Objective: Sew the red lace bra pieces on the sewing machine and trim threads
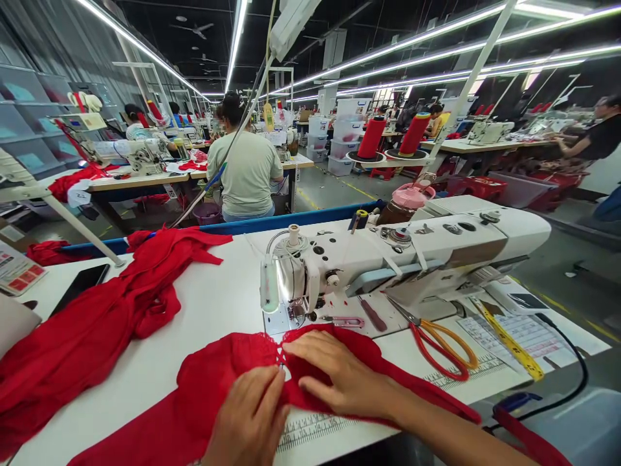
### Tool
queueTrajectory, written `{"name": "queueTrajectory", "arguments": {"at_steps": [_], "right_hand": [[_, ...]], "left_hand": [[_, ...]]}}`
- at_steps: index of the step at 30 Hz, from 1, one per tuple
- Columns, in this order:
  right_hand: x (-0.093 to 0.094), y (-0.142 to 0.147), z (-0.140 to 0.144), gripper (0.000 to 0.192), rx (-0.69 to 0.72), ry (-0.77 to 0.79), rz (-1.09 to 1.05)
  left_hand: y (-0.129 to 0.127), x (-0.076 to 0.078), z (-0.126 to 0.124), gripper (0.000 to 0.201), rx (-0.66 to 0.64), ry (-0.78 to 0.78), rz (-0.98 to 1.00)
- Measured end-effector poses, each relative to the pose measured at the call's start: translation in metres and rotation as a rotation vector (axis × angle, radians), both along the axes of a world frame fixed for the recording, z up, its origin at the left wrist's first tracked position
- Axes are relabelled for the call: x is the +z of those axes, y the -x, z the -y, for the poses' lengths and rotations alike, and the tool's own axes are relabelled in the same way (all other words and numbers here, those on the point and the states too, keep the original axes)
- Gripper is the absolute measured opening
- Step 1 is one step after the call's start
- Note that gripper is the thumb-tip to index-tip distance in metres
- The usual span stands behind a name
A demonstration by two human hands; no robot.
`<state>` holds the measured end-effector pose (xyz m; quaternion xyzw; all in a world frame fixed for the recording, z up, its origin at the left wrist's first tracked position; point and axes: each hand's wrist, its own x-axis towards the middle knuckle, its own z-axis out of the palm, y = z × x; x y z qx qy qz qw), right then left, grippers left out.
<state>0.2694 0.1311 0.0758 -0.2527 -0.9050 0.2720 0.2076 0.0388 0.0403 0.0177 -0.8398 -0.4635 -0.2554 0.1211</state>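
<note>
A red bra (pixel 228 369) lies spread across the front of the white table, its two cups joined by a narrow openwork centre with scalloped edges. My left hand (pixel 250 414) is closed at the lower side of that centre, fingertips pressed together on the fabric. My right hand (pixel 339 372) lies on the right cup, its fingers stretched out and thumb apart. Just beyond the bra's centre stand the needle and presser foot (pixel 297 313) of a white sewing machine (pixel 359 252). The bra's band trails off to the right under my forearm.
Orange-and-red-handled scissors (pixel 444 349), a pink-handled small tool (pixel 344 321) and a yellow tape measure (pixel 509 340) lie right of the needle. More red fabric (pixel 121 310) is heaped on the left, beside a dark phone (pixel 80 288). A co-worker (pixel 247 155) sits ahead, back turned.
</note>
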Motion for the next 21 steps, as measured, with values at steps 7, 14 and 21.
{"name": "queueTrajectory", "arguments": {"at_steps": [7,14,21], "right_hand": [[-0.021,0.016,0.007,0.009,-0.108,-0.036,0.045],[-0.024,0.019,-0.002,0.013,-0.129,-0.014,0.063],[-0.020,0.020,-0.002,0.013,-0.146,0.033,0.074]], "left_hand": [[-0.053,-0.051,0.026,0.060,0.053,-0.179,0.009],[-0.053,-0.048,0.025,0.073,0.073,-0.210,-0.019],[-0.059,-0.046,0.026,0.069,0.081,-0.222,0.008]]}}
